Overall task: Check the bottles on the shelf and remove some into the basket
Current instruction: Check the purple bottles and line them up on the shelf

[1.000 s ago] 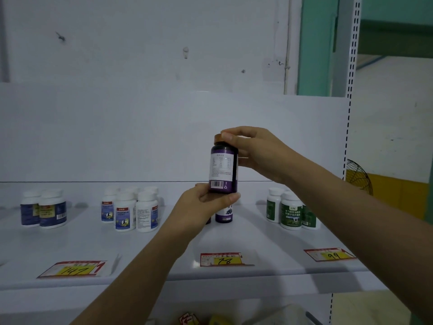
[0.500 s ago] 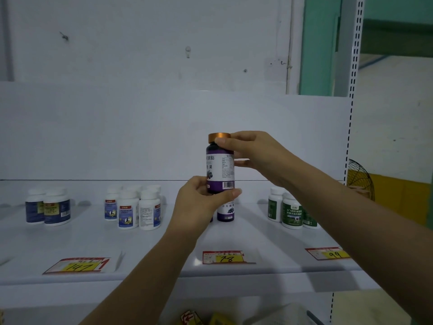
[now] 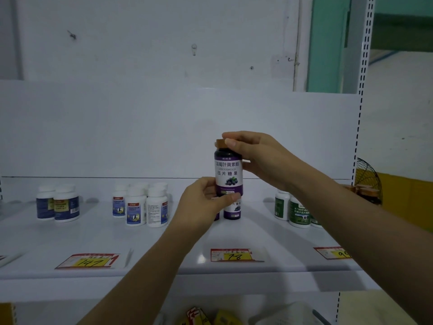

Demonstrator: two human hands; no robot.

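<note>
Head view: purple bottle (image 3: 228, 174) held upright in the air, centre frame, front label with blueberry picture facing the camera, above and in front of the shelf (image 3: 93, 235), not resting on it. Brown cap (image 3: 220, 143) on top. Left hand (image 3: 201, 205) grips the bottle's base, thumb across the lower front, fingers curled behind. Right hand (image 3: 260, 158) grips the top, thumb and fingertips pinching the cap, palm off to the right side of the bottle. Both forearms reach in from the bottom edge.

Directly behind and below the held bottle, a second purple bottle (image 3: 232, 211) stands on the shelf, partly hidden by the left hand; something dark just left of it, too covered to tell. Left of that, a cluster of white bottles with blue labels (image 3: 143, 205), upright, touching. Far left, two dark blue bottles (image 3: 58, 205) with white caps. Right of centre, green-label bottles (image 3: 297, 212), partly behind the right forearm. Along the shelf's front lie price tags: "147" tag (image 3: 87, 261), "78" tag (image 3: 235, 255), a third tag (image 3: 332, 252) cut off by the arm. White back panel, slotted upright post (image 3: 362, 90) at right, wire fan (image 3: 369, 181) beyond it. Yellow and red packs (image 3: 210, 316) on the level below, blurred.
</note>
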